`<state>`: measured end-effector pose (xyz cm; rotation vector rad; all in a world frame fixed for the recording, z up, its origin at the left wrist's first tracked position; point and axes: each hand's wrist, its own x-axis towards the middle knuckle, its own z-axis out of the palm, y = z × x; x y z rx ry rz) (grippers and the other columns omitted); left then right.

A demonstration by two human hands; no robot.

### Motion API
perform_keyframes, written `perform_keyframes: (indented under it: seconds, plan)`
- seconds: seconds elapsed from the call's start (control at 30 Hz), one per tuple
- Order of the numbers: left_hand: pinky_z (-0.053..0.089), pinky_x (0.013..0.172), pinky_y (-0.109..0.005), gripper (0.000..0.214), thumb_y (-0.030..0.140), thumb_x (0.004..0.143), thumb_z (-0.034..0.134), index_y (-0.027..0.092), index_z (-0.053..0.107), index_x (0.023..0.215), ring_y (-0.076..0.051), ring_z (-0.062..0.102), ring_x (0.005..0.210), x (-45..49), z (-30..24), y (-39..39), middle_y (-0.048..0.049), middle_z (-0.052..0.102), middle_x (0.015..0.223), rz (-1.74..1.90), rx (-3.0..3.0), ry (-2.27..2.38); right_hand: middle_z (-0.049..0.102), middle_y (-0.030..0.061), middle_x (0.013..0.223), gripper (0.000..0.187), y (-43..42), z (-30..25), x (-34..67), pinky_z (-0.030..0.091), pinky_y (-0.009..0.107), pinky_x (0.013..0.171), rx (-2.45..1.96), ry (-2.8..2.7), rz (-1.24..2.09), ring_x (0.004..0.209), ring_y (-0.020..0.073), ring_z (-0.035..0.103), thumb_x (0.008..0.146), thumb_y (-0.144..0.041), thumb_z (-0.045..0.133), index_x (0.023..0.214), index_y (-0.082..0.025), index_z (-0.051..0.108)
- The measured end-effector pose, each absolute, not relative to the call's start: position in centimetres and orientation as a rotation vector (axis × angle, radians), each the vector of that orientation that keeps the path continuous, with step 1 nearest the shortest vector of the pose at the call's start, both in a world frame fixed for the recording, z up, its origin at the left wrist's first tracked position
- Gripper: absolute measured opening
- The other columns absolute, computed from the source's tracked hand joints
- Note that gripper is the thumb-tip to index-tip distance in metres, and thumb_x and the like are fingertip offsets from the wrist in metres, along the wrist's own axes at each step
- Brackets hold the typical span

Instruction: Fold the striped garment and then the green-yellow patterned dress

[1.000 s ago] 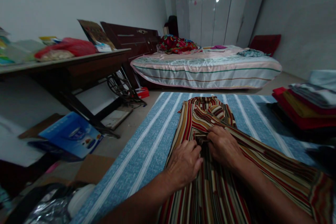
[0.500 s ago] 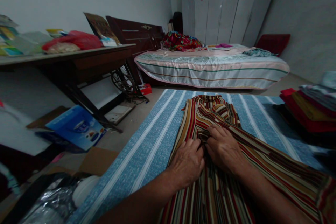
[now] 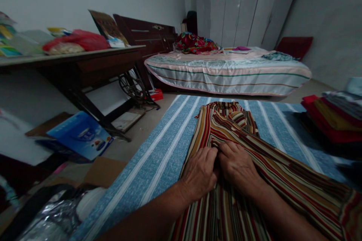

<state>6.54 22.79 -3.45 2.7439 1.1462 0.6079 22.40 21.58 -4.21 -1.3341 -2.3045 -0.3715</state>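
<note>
Because the striped garment (image 3: 226, 128) looks soft and light, it is probably best held by its folds, where the left hand (image 3: 199, 171) and right hand (image 3: 239, 167) are clamped on it.

A garment (image 3: 223, 211) lies on a sheet (image 3: 158, 165), left of a clothes stack (image 3: 333, 120). Beyond stands a bed (image 3: 226, 71); leftward, a table (image 3: 104, 64) holds, seemingly, a bag (image 3: 90, 40).

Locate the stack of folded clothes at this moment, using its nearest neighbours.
In the head view, the stack of folded clothes sits at the right edge on the blue, white-striped cloth, beyond the right-reaching part of the multicoloured striped garment.
</note>
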Motion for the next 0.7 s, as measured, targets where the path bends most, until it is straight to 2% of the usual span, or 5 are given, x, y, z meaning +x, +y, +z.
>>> perform_keyframes:
  seconds: [0.07, 0.27, 0.4, 0.53, 0.7]
  plan:
    - [0.048, 0.083, -0.038, 0.026, 0.017, 0.078, 0.050, 0.020, 0.050, 0.104, -0.023, 0.052, 0.094, 6.6, -3.4, 22.8, -0.0075, 0.055, 0.099, 0.589, 2.740, 1.144, 0.058, 0.0079, 0.085, 0.008, 21.5, -4.4, 22.3, 0.037, 0.037, 0.071, -1.328, -2.313, -0.351, 0.083, 0.0237, 0.046, 0.080, -0.011, 0.060, 0.078, -0.017, 0.063]
    - [0.047, 0.084, -0.037, 0.012, 0.016, 0.078, 0.053, 0.019, 0.054, 0.091, -0.022, 0.052, 0.093, 6.6, -3.5, 23.0, -0.0066, 0.055, 0.098, 0.484, 2.770, 1.182, 0.060, 0.0073, 0.089, 0.009, 21.5, -3.9, 22.9, 0.039, 0.036, 0.076, -1.349, -2.308, -0.279, 0.087, 0.0225, 0.049, 0.082, -0.012, 0.058, 0.076, -0.018, 0.062]
    - [0.047, 0.085, -0.039, 0.017, 0.019, 0.080, 0.056, 0.019, 0.054, 0.097, -0.023, 0.051, 0.094, 6.7, -3.3, 23.1, -0.0061, 0.055, 0.100, 0.496, 2.822, 1.173, 0.061, 0.0066, 0.091, 0.014, 20.3, -2.1, 25.8, 0.042, 0.035, 0.079, -1.425, -2.267, -0.172, 0.087, 0.0208, 0.053, 0.088, -0.020, 0.051, 0.078, -0.019, 0.062]
    - [0.049, 0.084, -0.040, 0.014, 0.020, 0.081, 0.058, 0.018, 0.055, 0.095, -0.023, 0.052, 0.093, 6.8, -3.1, 23.2, -0.0074, 0.056, 0.099, 0.495, 2.864, 1.157, 0.062, 0.0076, 0.102, 0.017, 15.7, -1.0, 30.0, 0.045, 0.037, 0.084, -1.569, -2.132, -0.247, 0.094, 0.0218, 0.056, 0.091, -0.024, 0.046, 0.095, -0.021, 0.063]
    - [0.050, 0.083, -0.041, 0.013, 0.016, 0.080, 0.059, 0.016, 0.057, 0.093, -0.024, 0.054, 0.092, 7.0, -3.1, 23.6, -0.0093, 0.057, 0.101, 0.538, 2.893, 1.137, 0.062, 0.0068, 0.110, 0.024, 7.8, -3.3, 34.2, 0.050, 0.038, 0.085, -1.827, -1.981, -0.364, 0.101, 0.0237, 0.059, 0.087, -0.034, 0.050, 0.107, -0.025, 0.061]
